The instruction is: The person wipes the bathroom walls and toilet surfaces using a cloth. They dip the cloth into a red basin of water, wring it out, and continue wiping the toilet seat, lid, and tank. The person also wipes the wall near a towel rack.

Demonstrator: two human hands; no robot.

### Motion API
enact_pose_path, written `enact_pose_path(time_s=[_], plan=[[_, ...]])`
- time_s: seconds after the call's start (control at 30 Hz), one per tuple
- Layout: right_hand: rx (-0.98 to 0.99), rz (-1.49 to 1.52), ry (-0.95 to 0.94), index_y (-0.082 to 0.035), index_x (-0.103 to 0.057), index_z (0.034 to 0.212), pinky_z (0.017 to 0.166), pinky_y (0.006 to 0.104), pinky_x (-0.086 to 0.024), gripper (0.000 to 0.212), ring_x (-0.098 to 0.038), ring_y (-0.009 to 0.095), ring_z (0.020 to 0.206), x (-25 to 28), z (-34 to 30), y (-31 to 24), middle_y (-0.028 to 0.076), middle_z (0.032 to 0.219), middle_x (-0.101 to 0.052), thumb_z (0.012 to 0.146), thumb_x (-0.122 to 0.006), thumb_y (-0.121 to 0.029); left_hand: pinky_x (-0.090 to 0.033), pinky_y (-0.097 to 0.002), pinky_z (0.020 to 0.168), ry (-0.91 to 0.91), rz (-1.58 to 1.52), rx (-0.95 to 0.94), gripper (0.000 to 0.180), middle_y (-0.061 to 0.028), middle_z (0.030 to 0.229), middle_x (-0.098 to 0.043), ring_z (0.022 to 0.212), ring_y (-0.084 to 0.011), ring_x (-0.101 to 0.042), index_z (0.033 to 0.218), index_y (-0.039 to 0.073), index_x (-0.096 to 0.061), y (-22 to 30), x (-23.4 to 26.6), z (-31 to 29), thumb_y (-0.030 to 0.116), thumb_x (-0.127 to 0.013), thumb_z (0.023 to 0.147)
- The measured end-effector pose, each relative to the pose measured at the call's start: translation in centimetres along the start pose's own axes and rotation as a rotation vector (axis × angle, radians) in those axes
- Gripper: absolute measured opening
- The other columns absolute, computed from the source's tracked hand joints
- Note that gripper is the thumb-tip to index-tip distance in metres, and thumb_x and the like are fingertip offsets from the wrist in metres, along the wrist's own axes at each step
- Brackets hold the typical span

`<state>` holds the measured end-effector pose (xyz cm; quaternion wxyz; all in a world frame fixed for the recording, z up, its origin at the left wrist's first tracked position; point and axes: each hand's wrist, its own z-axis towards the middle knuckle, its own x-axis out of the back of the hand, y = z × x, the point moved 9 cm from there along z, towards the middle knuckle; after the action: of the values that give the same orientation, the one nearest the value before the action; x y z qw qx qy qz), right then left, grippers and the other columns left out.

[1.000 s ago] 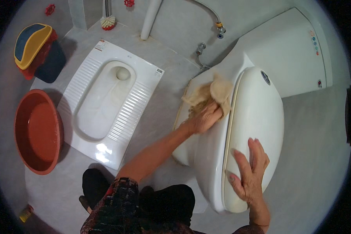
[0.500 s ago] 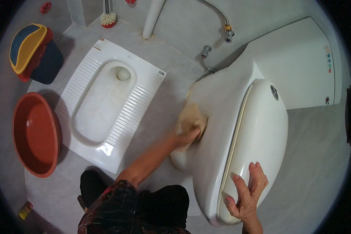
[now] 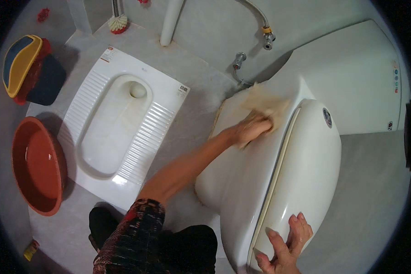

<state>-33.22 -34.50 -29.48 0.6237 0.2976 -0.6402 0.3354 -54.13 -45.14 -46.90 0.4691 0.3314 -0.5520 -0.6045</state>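
Observation:
My left hand (image 3: 251, 129) is closed round a tan cloth (image 3: 268, 103), smeared by motion. It presses the cloth on the upper side of the white toilet body (image 3: 242, 182), below the tank (image 3: 342, 77). With fingers spread, my right hand (image 3: 288, 249) rests on the front part of the shut toilet lid (image 3: 308, 160); nothing is in it. Yellowish grime lines the rim under the lid and the base of the toilet.
Left of the toilet a white squat pan (image 3: 118, 123) is set in the grey floor. An orange-red basin (image 3: 18, 169) of water stands beside it, near a blue and yellow bin (image 3: 48, 84). A toilet brush (image 3: 118, 23), pipe (image 3: 171, 23) and valve (image 3: 240, 59) are by the wall.
My left hand has slid the cloth up along the toilet's side, from low near the base toward the tank. The right hand stays spread on the lid; the view has shifted slightly.

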Motion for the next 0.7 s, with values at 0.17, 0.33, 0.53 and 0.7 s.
enact_pose_path(time_s=[0.17,0.33,0.53,0.7], plan=[[0.005,0.019,0.014,-0.011,-0.058,0.117,0.097,0.0502,-0.023,0.045,-0.031,0.037,0.125,-0.5,-0.1,0.2,0.019,0.140,-0.031,0.080,-0.058,-0.038,-0.034,-0.0353,0.086,0.252,-0.399,-0.076,0.043,-0.0093,0.101,-0.052,0.092,-0.0216,-0.045,0.092,-0.001,-0.049,0.8,2.7,5.1,0.038,-0.031,0.090],[0.015,0.002,0.005,-0.010,-0.057,0.118,0.099,0.0506,-0.021,0.047,-0.027,0.038,0.129,-0.7,-0.2,0.1,0.019,0.141,-0.029,0.080,-0.058,-0.037,-0.032,-0.0314,0.095,0.085,-0.266,0.121,0.054,-0.0095,0.121,-0.049,0.109,-0.0201,-0.044,0.115,0.002,-0.048,-5.8,1.3,6.4,0.045,-0.030,0.088],[-0.004,-0.006,0.003,-0.009,-0.057,0.118,0.102,0.0510,-0.020,0.046,-0.026,0.038,0.130,-0.8,-0.3,0.3,0.019,0.142,-0.029,0.082,-0.056,-0.038,-0.030,-0.0361,0.100,0.345,-0.517,0.521,0.076,-0.0103,0.137,-0.038,0.122,-0.0250,-0.038,0.136,0.008,-0.035,-18.0,-2.7,1.3,0.058,-0.040,0.079],[0.003,0.003,0.008,-0.006,-0.057,0.118,0.103,0.0510,-0.021,0.046,-0.026,0.037,0.130,-0.7,0.0,0.1,0.019,0.142,-0.029,0.083,-0.055,-0.037,-0.029,-0.0388,0.100,0.298,-0.529,0.640,0.073,-0.0122,0.134,-0.039,0.121,-0.0256,-0.037,0.133,0.007,-0.039,-20.3,-6.4,-5.4,0.055,-0.041,0.079]])
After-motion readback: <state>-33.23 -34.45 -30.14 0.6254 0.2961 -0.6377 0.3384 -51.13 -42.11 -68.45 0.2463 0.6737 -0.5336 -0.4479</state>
